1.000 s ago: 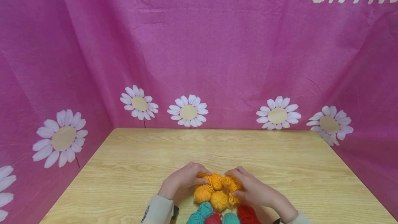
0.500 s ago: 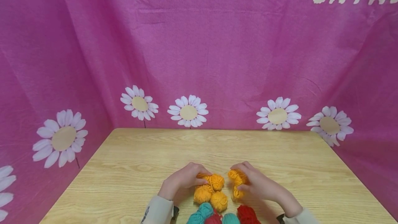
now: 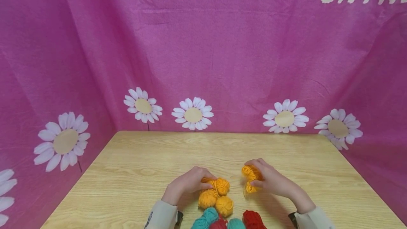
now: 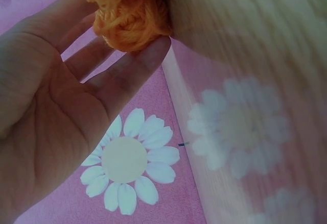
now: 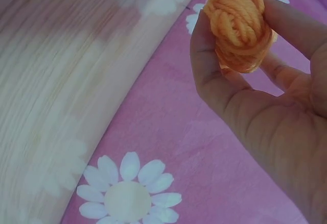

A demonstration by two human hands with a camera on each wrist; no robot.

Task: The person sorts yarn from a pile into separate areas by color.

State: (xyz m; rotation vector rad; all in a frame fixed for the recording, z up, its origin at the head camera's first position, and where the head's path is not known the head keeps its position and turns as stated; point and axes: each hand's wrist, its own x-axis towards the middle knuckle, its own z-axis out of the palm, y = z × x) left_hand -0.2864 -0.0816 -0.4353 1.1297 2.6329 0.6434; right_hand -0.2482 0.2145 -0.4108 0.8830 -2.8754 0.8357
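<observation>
My right hand grips an orange yarn bundle between fingers and thumb; it appears lifted a little, with a shadow below it. In the right wrist view the wound orange yarn sits between the fingers and thumb. Farther left, my left hand holds the side of a cluster of orange yarn balls, thumb and fingers around one partly hidden ball. The left wrist view shows orange yarn against that hand's fingers.
Teal yarn, a crimson ball and a bright red ball lie at the near table edge. The wooden table meets a pink curtain with printed daisies at the back and sides.
My right hand has moved right and away from the body with its orange yarn, parting it from the cluster. The left hand has stayed in place.
</observation>
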